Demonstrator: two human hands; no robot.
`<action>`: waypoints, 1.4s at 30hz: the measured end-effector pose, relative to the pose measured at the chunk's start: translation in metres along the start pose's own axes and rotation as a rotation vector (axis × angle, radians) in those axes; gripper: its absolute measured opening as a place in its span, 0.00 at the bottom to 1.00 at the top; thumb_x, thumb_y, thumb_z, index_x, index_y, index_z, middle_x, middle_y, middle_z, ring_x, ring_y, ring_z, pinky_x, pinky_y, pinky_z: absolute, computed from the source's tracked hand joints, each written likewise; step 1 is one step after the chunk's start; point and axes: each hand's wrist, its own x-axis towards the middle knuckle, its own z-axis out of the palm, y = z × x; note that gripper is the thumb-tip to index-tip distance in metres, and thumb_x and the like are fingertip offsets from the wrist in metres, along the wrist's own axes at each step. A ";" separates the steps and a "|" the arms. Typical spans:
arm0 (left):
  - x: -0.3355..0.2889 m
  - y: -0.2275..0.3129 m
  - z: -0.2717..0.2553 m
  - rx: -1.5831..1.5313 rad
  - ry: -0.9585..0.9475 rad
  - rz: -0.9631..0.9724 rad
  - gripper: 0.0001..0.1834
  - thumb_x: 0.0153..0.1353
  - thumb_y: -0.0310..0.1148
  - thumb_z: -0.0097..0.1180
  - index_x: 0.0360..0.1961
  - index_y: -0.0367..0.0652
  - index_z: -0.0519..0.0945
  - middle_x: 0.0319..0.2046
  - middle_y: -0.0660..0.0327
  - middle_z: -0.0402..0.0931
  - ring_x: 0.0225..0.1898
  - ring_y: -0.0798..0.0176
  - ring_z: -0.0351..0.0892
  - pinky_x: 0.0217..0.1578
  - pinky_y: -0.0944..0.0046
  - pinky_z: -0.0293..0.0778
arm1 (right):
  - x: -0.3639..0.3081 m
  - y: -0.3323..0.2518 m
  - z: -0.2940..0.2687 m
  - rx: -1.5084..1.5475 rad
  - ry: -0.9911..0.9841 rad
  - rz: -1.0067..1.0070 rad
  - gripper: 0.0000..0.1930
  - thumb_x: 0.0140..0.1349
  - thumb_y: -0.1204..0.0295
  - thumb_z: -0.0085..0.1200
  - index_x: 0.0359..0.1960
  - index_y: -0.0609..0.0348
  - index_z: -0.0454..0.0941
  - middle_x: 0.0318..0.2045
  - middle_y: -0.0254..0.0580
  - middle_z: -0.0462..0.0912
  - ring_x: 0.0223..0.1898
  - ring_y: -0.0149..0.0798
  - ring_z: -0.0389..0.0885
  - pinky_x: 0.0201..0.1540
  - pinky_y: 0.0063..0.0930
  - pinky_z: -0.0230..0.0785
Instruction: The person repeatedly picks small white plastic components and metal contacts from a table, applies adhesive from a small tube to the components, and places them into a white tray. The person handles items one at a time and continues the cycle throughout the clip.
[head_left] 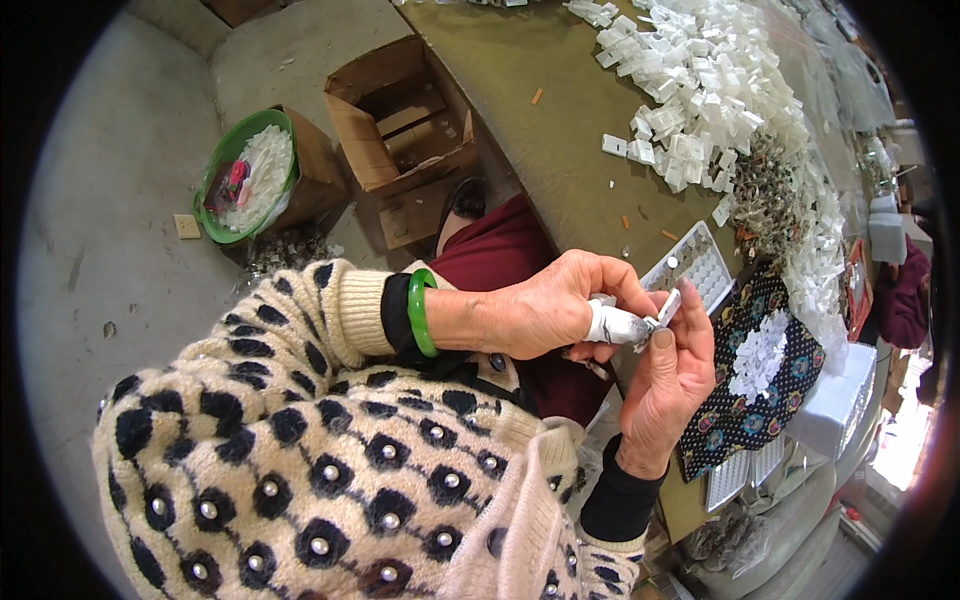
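Note:
My left hand (pixel 545 305), with a green bangle (pixel 423 312) on its wrist and a white wrapping (pixel 615 325) round its thumb, meets my right hand (pixel 670 375) over the table's near edge. My right thumb and fingers pinch a small white plastic piece (pixel 671 307). The fingertips of my left hand close at its lower end on something small and dark that I cannot make out. Just beyond my hands lies a white tray (pixel 712 285) with round hollows and a few small bits in it.
A big heap of white plastic pieces (pixel 710 90) covers the far table (pixel 480 50), beside a pile of small metal parts (pixel 765 195). White flat pieces (pixel 760 355) lie on a dark patterned cloth (pixel 720 430) at right. On the floor stand an open carton (pixel 360 145) and a green basin (pixel 285 185).

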 end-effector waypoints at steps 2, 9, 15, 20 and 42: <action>0.001 -0.002 -0.001 -0.054 0.001 -0.004 0.08 0.62 0.27 0.61 0.41 0.36 0.78 0.30 0.58 0.81 0.25 0.72 0.80 0.17 0.77 0.70 | 0.001 -0.001 -0.004 -0.047 0.053 -0.024 0.19 0.65 0.78 0.55 0.58 0.67 0.70 0.45 0.48 0.82 0.45 0.34 0.79 0.52 0.26 0.70; 0.003 -0.006 -0.008 -0.183 -0.039 0.001 0.10 0.63 0.27 0.59 0.43 0.35 0.76 0.35 0.50 0.83 0.32 0.64 0.85 0.17 0.77 0.72 | 0.002 0.001 -0.006 -0.310 0.175 -0.226 0.09 0.64 0.81 0.56 0.45 0.68 0.76 0.39 0.48 0.84 0.40 0.33 0.82 0.48 0.26 0.75; 0.003 -0.009 -0.001 -0.169 -0.030 0.005 0.08 0.62 0.27 0.60 0.41 0.36 0.78 0.34 0.55 0.83 0.27 0.69 0.82 0.17 0.77 0.72 | -0.002 0.002 0.002 -0.404 0.203 -0.285 0.08 0.64 0.83 0.55 0.43 0.68 0.73 0.39 0.49 0.83 0.40 0.34 0.82 0.45 0.26 0.76; 0.003 -0.010 0.003 -0.066 0.014 0.080 0.08 0.61 0.27 0.62 0.40 0.38 0.78 0.33 0.60 0.81 0.24 0.75 0.76 0.18 0.77 0.71 | -0.002 0.010 0.009 -0.600 0.182 -0.521 0.07 0.63 0.87 0.50 0.41 0.69 0.71 0.38 0.52 0.81 0.39 0.40 0.83 0.44 0.29 0.77; 0.009 -0.021 -0.013 -0.494 -0.135 -0.108 0.10 0.59 0.27 0.63 0.39 0.40 0.75 0.32 0.60 0.79 0.28 0.69 0.80 0.19 0.72 0.74 | -0.012 0.016 0.001 -0.978 -0.026 -0.681 0.15 0.68 0.72 0.49 0.52 0.68 0.75 0.45 0.53 0.75 0.47 0.51 0.75 0.52 0.42 0.68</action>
